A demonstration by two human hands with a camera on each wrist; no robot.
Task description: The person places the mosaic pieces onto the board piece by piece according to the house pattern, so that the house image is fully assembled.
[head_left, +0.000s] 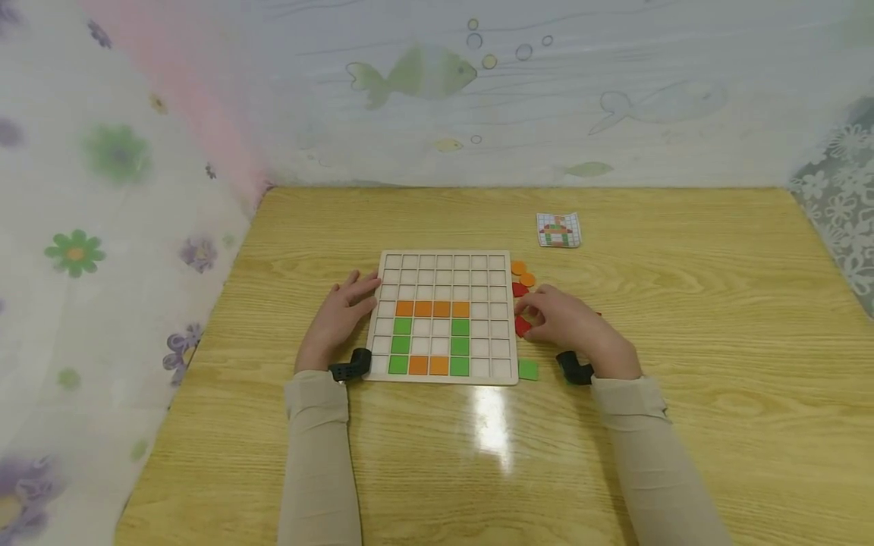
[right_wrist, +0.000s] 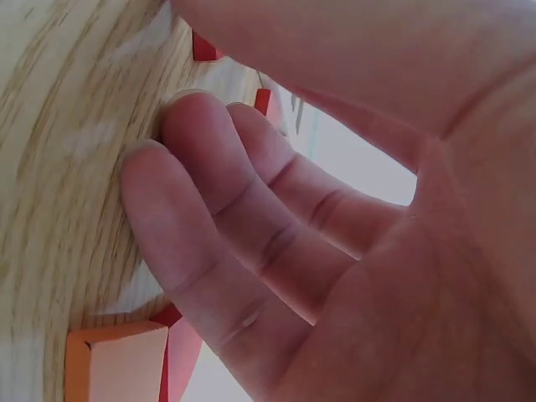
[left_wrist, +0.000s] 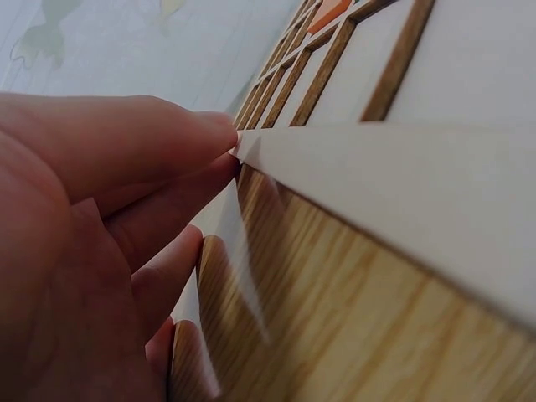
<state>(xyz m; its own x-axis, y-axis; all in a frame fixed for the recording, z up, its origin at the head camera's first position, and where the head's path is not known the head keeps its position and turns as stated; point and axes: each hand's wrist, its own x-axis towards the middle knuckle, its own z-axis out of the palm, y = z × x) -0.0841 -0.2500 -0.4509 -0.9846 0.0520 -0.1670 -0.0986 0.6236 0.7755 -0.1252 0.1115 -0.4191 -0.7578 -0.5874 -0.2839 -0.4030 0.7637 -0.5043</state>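
Observation:
A wooden grid board (head_left: 495, 327) lies on the table, with a row of orange tiles (head_left: 423, 309) above two columns of green tiles (head_left: 401, 345). Two more orange tiles (head_left: 429, 365) sit in its bottom row. The fingertips of my left hand (head_left: 341, 315) touch the board's left edge, its fingers loosely extended. Beside the right edge, my right hand (head_left: 570, 322) reaches down among red pieces (head_left: 522, 327) with bent fingers (right_wrist: 201, 151) close to the tabletop. Whether its thumb and index finger pinch a piece, I cannot tell.
Orange round pieces (head_left: 527, 280) and another red piece (head_left: 520, 290) lie along the board's right side. A loose green tile (head_left: 528, 370) is by its lower right corner. Farther back lies a small pattern card (head_left: 558, 230). Walls border the table behind and at left.

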